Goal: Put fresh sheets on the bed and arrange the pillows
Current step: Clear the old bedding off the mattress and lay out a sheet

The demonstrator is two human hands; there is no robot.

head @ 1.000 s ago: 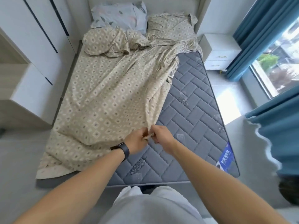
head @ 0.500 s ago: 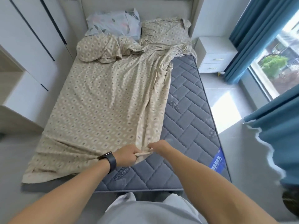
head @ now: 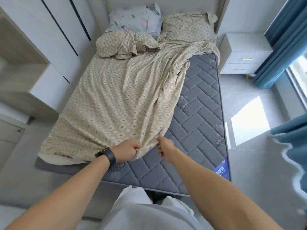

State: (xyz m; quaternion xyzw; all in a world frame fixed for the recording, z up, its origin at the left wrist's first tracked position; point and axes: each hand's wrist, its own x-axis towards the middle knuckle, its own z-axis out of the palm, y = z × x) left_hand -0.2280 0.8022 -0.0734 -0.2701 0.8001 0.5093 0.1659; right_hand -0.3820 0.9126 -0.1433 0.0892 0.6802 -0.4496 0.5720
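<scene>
— While both hands work at the foot of the bed, where does the sheet (head: pixel 116 103) lie?
— Over the left part of the grey mattress (head: pixel 199 113), its long axis running from the headboard end down toward the person; the right strip of mattress is bare.
— And the hands?
— The left hand (head: pixel 127 151), a dark watch (head: pixel 108 155) on its wrist, is clenched round a bunched corner of the sheet. The right hand (head: pixel 164 146) pinches the same edge just beside it — fingers curled on the fabric.
— Pillows?
— Two patterned pillows (head: pixel 116 45) and a pale blue pillow (head: pixel 136 19) sit at the head. A white nightstand (head: pixel 244 52) stands right of the bed, near blue curtains (head: pixel 282 39).
</scene>
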